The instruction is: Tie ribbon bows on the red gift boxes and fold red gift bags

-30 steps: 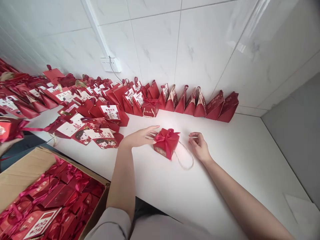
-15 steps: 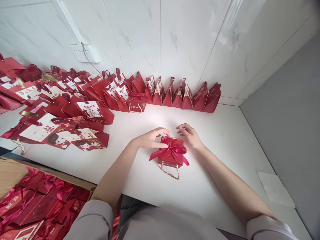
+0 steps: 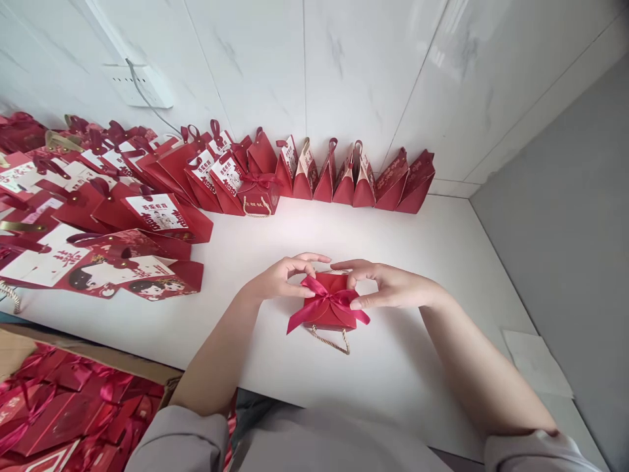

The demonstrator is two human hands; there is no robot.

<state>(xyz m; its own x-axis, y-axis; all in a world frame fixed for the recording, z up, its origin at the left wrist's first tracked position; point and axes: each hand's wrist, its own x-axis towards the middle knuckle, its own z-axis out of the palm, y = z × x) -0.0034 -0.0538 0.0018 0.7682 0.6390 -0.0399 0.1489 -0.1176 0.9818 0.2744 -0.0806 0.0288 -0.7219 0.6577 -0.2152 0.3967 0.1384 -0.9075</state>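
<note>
A small red gift box with a red ribbon bow and a cream rope handle stands on the white table in front of me. My left hand pinches the left loop of the bow between thumb and fingers. My right hand pinches the right loop, thumb under and fingers over. Both hands rest at the box's top, facing each other.
A row of red gift bags leans against the tiled wall. More red bags and printed cards pile up on the left. A cardboard carton of red boxes sits at the lower left. A white sheet lies at the table's right edge.
The box has been turned so its rope handle faces me. Both hands closed in from its sides onto the bow and now pinch its loops. The view shifted right.
</note>
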